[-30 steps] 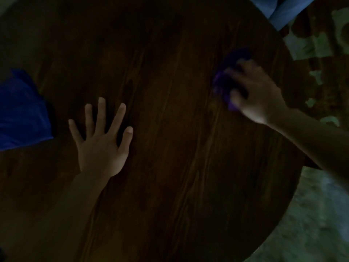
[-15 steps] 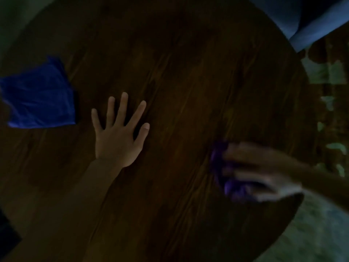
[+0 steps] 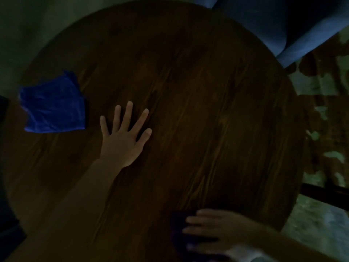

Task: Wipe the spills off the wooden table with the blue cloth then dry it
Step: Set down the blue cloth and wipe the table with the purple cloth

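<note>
The scene is dim. A round dark wooden table (image 3: 198,91) fills the view. My left hand (image 3: 122,140) lies flat on it left of centre, fingers spread, holding nothing. My right hand (image 3: 213,231) presses a dark purple-blue cloth (image 3: 178,231) against the table near its front edge; the hand covers most of that cloth. A second, bright blue cloth (image 3: 54,104) lies loosely folded at the table's left side, a short way left of my left hand. No spill stands out in this light.
A blue upholstered chair (image 3: 283,25) stands beyond the table's far right edge. A patterned rug (image 3: 328,129) covers the floor to the right. A dark bar (image 3: 324,191) crosses the right side low down.
My right hand has swept the dark cloth from the far right of the table down to the front edge. My left hand stayed flat. The view shifted, showing more of the table.
</note>
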Tool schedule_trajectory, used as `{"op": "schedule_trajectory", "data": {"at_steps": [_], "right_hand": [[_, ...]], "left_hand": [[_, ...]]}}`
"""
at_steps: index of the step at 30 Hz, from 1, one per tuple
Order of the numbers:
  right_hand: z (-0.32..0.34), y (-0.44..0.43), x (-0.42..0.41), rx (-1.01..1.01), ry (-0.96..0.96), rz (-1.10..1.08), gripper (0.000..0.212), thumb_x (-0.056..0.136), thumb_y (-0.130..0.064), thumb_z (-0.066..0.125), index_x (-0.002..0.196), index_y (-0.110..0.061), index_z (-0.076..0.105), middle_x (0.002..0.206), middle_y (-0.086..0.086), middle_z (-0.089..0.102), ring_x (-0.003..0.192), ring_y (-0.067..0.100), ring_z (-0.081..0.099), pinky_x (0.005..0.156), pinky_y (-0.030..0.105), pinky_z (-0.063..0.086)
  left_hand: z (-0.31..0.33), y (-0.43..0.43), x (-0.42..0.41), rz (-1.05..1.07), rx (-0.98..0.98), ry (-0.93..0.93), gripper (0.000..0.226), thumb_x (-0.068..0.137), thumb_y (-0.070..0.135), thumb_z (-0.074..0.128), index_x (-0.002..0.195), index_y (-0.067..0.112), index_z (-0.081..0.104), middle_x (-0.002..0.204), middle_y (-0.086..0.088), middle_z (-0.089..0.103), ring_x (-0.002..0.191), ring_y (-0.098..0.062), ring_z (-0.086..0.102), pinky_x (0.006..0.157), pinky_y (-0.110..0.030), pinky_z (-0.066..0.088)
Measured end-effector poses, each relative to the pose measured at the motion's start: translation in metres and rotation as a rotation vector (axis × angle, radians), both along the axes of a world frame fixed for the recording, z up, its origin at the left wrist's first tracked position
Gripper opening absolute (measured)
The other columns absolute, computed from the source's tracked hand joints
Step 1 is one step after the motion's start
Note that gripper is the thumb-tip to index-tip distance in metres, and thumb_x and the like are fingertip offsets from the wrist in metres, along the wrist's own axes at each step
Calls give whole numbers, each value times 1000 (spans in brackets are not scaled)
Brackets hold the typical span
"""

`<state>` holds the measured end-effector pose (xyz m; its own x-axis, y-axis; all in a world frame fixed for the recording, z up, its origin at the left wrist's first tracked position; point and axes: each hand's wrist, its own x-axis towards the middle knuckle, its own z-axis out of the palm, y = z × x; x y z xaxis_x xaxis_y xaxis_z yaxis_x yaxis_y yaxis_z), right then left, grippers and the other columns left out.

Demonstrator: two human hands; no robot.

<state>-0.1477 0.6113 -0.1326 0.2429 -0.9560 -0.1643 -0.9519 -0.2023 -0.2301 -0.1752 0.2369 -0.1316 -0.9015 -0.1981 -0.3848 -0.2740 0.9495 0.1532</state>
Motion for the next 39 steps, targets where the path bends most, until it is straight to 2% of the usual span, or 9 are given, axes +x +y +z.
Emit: {"op": "schedule_trajectory", "data": {"at_steps": [8,12,14,18,25,29,33,35,39], "right_hand": [[3,-41,-101,-94,-66,-1972,67,97,-56,27,156,-27,38,167,6,25,155,28,18,123,54,23],[1,-101,25,-227,-69,-1243,46,101,-45,43,143,-30,54,167,-5,25,140,22,47,104,46,52],[-5,-82,23,-324,-223,-1258,40,102,-55,35,133,-40,55,167,-19,14,131,9,53,85,37,61],[-6,-9,-24,-70,-101,-1077,50,99,-57,36,143,-37,51,158,-18,36,154,1,-5,101,44,53],[8,-1,2,-52,-68,-1820,60,95,-50,39,145,-22,54,157,13,42,148,35,34,119,55,30],[23,-20,-6,490,-438,-782,41,104,-49,45,143,-50,33,163,-6,25,143,18,41,117,27,20],[29,10,-40,327,-1120,-718,56,107,-47,29,152,-14,39,166,18,22,150,18,34,123,42,25],[0,49,-38,-97,-467,-828,64,107,-54,29,155,-13,40,165,18,25,156,31,16,123,53,17],[16,2,-107,-13,-124,-1661,72,97,-68,21,155,-28,35,166,5,26,156,23,16,122,56,25]], "left_hand": [[-5,3,2,20,-55,72,66,96,74,-1,157,53,-16,169,4,-25,155,-26,-22,122,-66,-9],[-8,1,4,21,-67,74,65,96,73,-3,155,53,-19,168,5,-28,155,-25,-24,122,-65,-10],[-6,1,3,21,-64,53,65,94,74,-5,154,54,-21,167,5,-30,154,-25,-27,122,-64,-12],[-5,2,2,17,-50,60,66,94,75,-5,154,55,-21,167,4,-29,154,-26,-27,121,-65,-12],[-4,1,3,22,-47,40,67,92,76,-6,154,55,-21,167,5,-30,154,-25,-27,121,-64,-13],[-3,-2,3,1,-7,24,67,93,76,-4,154,55,-21,166,6,-32,153,-25,-29,120,-62,-17],[5,-6,16,-36,2,56,68,97,71,2,160,47,-9,170,2,-22,155,-25,-23,123,-60,-13],[5,-8,34,-66,4,63,68,99,69,3,162,44,-6,171,1,-18,156,-24,-20,125,-58,-9],[-1,-25,87,-112,11,72,64,103,65,5,163,42,-4,173,0,-11,157,-20,-20,125,-52,-10]]}}
